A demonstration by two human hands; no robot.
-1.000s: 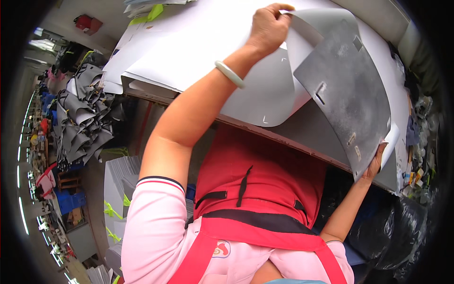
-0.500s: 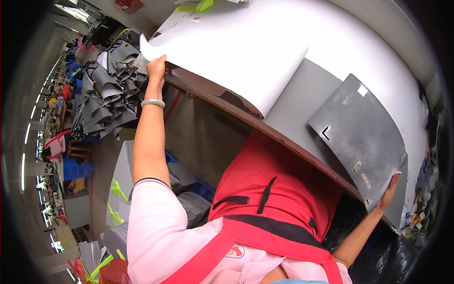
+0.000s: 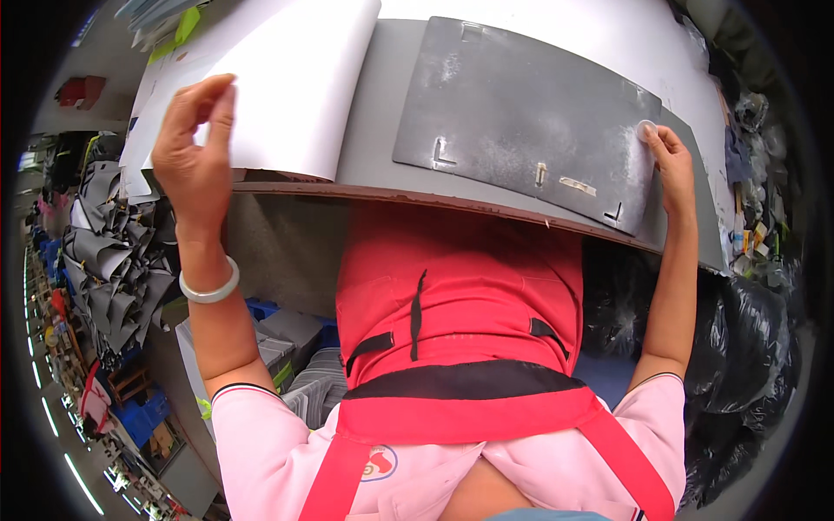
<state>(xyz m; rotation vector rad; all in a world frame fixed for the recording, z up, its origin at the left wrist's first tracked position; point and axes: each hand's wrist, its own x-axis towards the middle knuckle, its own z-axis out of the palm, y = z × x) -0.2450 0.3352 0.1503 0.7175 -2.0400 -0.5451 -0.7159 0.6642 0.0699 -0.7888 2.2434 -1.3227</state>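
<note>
My left hand [image 3: 198, 143] is raised over the white sheet [image 3: 291, 95], its fingers curled and the tips close to the thumb, with nothing visible between them. That sheet has its right edge curled up and lies over a grey sheet [image 3: 372, 95]. On the grey sheet rests a dark grey template board [image 3: 521, 113] with cut-out slots, corner marks and white smudges. At the board's right end my right hand [image 3: 673, 161] pinches a small round white disc [image 3: 646, 130] between thumb and finger, close to the board's surface.
The table's brown edge [image 3: 417, 201] runs just before my red apron. Black plastic bags [image 3: 738, 347] are heaped below right. Bundles of grey pieces [image 3: 113, 269] hang at the left, with a blue crate [image 3: 143, 417] beyond. Clutter [image 3: 754, 234] lines the table's right end.
My left hand has come off the white sheet's front edge and moved above it. My right hand has shifted from the board's front corner to its right end. The view has turned.
</note>
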